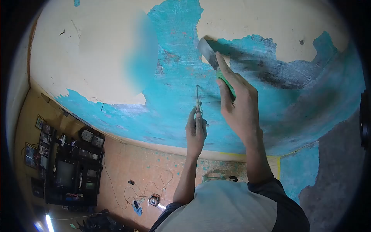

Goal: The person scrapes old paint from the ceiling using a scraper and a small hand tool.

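Observation:
My right hand (242, 104) is wrapped around the green handle of a putty knife (208, 53), with the index finger stretched along toward its blade. The wide metal blade lies at the edge of a small cream paint remnant on the wall (177, 77). Lower and to the left, my left hand (196, 131) grips what looks like a screwdriver (198, 101) with a pale, clear handle, its thin shaft pointing up. Whether its tip touches the wall cannot be made out. Turquoise shows where the cream paint (92, 54) has come off in ragged patches.
Paint flakes are scattered on the tiled floor (116, 162) below. Cables and a small round metallic device (154, 200) lie there too. A dark cabinet (73, 170) with a television stands at left. Bare grey wall (336, 166) shows at right.

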`<state>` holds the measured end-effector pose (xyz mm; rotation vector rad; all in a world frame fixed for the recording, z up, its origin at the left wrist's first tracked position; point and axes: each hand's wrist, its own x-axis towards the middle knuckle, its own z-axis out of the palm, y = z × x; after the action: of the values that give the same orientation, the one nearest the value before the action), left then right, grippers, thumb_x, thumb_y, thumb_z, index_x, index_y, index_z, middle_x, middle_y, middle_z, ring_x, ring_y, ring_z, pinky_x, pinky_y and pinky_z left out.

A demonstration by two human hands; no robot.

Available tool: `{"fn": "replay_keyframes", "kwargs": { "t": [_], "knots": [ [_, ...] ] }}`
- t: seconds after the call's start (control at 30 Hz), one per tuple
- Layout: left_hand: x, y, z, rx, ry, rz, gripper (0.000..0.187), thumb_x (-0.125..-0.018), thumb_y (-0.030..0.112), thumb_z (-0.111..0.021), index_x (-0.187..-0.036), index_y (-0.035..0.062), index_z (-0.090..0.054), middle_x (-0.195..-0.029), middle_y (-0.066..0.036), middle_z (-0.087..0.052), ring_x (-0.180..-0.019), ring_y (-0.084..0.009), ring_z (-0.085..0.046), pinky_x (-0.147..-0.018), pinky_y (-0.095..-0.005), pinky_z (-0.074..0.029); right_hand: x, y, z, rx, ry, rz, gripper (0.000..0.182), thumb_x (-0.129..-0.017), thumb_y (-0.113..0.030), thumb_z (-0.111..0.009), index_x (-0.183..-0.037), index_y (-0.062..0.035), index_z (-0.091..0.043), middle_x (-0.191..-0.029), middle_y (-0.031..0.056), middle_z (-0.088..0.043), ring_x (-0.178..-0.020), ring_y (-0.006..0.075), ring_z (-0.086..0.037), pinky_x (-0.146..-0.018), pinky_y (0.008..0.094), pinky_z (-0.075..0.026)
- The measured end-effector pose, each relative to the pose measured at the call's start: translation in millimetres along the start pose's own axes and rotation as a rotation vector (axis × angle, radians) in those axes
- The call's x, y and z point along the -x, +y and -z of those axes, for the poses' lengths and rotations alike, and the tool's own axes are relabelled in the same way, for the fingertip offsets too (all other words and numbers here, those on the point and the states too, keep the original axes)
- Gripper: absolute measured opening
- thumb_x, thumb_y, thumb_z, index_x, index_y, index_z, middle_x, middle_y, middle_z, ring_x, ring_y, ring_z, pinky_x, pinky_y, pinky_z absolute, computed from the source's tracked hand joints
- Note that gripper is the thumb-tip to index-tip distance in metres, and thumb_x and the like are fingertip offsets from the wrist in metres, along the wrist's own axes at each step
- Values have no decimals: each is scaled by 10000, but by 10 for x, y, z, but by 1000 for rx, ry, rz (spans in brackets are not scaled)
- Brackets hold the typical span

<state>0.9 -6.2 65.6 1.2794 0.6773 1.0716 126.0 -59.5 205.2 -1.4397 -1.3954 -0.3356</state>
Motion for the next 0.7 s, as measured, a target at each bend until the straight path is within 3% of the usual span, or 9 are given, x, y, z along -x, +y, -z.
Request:
{"fn": "replay_keyframes", "kwargs": {
  "t": [0.1, 0.37, 0.47, 0.53, 0.57, 0.7],
  "knots": [
    [-12, -3, 20, -10, -1, -11, 490, -1143, 361, -454, -1469, 0, -511, -686, 69, -412, -568, -18, -354, -500, -207, -333, 74, -22, 216, 53, -102, -166, 591, -988, 41, -612, -1549, -130, -534, -993, 213, -716, -791, 175, -664, -721, 330, -538],
    [6, -16, -5, 15, -6, 0, 509, -1143, 361, -453, -1491, -7, -495, -693, 63, -419, -569, -20, -360, -491, -211, -321, 42, -4, 236, 40, -44, -62, 577, -999, 33, -603, -1547, -137, -536, -977, 195, -718, -758, 155, -626, -697, 302, -518],
    [-35, -33, -18, 5, 5, -13, 501, -1143, 352, -456, -1480, -15, -498, -693, 63, -427, -561, -20, -354, -487, -215, -317, 97, 71, 350, 87, -88, -149, 562, -1000, 24, -609, -1536, -135, -548, -1095, 218, -737, -825, 189, -683, -736, 309, -546],
    [-39, -119, -34, 21, 32, -32, 484, -1136, 390, -474, -1511, 84, -497, -701, 92, -388, -529, 10, -278, -432, -196, -207, 11, 50, 228, 57, -63, -89, 565, -997, 29, -607, -1534, -135, -549, -1107, 222, -737, -821, 184, -678, -743, 313, -549],
    [-25, -143, -15, 19, 31, -27, 484, -1136, 390, -474, -1511, 84, -497, -701, 92, -388, -529, 10, -278, -432, -196, -207, -10, 32, 188, 28, -39, -34, 568, -995, 35, -605, -1533, -136, -550, -1120, 227, -738, -817, 179, -674, -750, 316, -551],
    [72, -93, -7, 33, 2, -16, 473, -1138, 376, -470, -1513, 88, -497, -704, 94, -382, -527, 11, -274, -433, -193, -201, 22, -66, 351, 8, -130, -145, 567, -990, 32, -610, -1530, -132, -551, -1162, 243, -734, -855, 206, -707, -786, 335, -559]
  ]
}}
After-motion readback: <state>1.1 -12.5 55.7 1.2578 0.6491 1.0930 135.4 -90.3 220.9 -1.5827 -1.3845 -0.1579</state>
